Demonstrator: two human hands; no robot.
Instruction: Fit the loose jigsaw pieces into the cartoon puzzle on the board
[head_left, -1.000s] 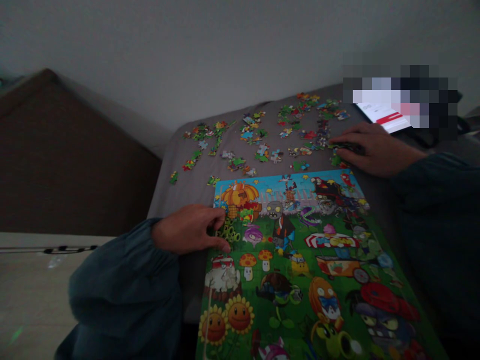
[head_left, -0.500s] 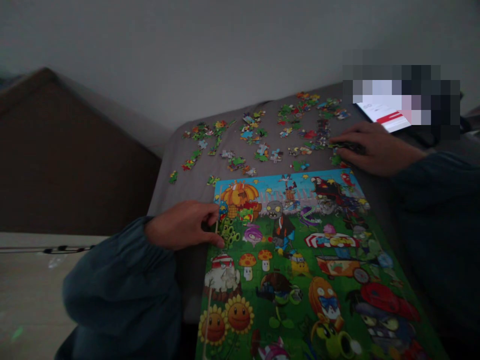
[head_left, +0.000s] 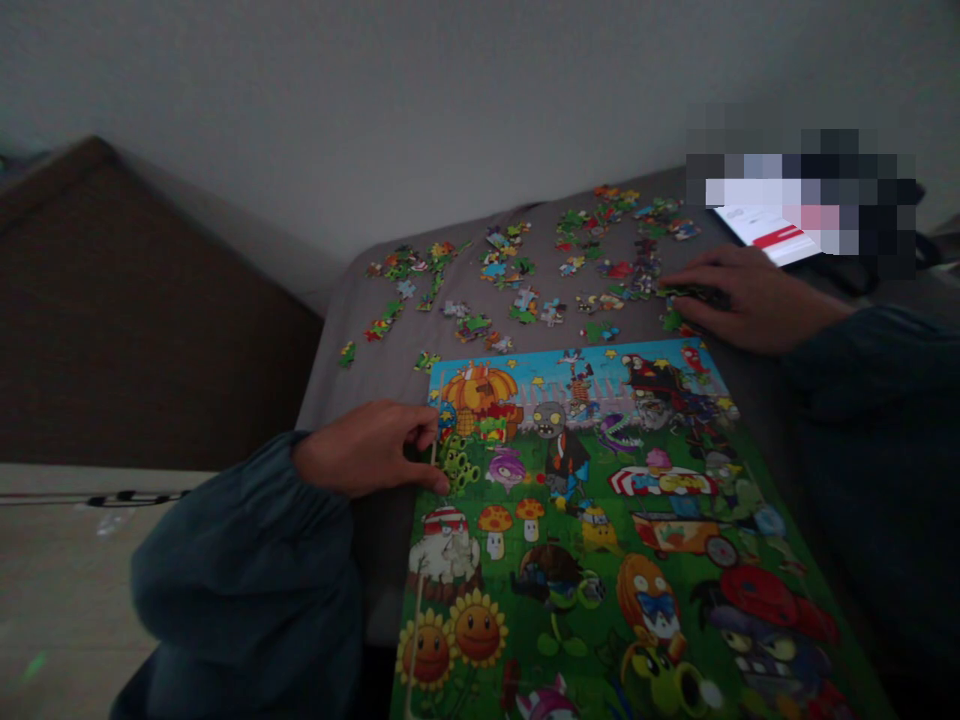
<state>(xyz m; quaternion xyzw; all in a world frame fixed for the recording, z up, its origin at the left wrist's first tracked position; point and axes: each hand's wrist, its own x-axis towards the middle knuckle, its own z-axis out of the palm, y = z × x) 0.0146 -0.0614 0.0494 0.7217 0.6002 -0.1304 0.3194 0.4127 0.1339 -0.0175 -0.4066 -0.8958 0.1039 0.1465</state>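
Observation:
A jigsaw puzzle board (head_left: 517,555) printed with cartoon plants and zombies lies in front of me, its lower end cut off by the frame. My left hand (head_left: 375,448) grips the board's left edge, thumb and index finger a little apart on the rim; its other fingers are mostly hidden. Beyond the board's far right corner, my right hand (head_left: 742,298) is closed on a small, dark greenish puzzle piece (head_left: 701,293), partly covered by the fingers. Several loose puzzle pieces (head_left: 525,303) lie scattered past the far edge, some close to my right fingertips.
Grey cloth (head_left: 337,330) covers the surface under the pieces, with a pale wall behind it. A lit phone or tablet screen (head_left: 761,235) lies at the far right, partly pixelated. On the left stands a dark brown panel (head_left: 150,330) above a light floor (head_left: 60,590) with a cord.

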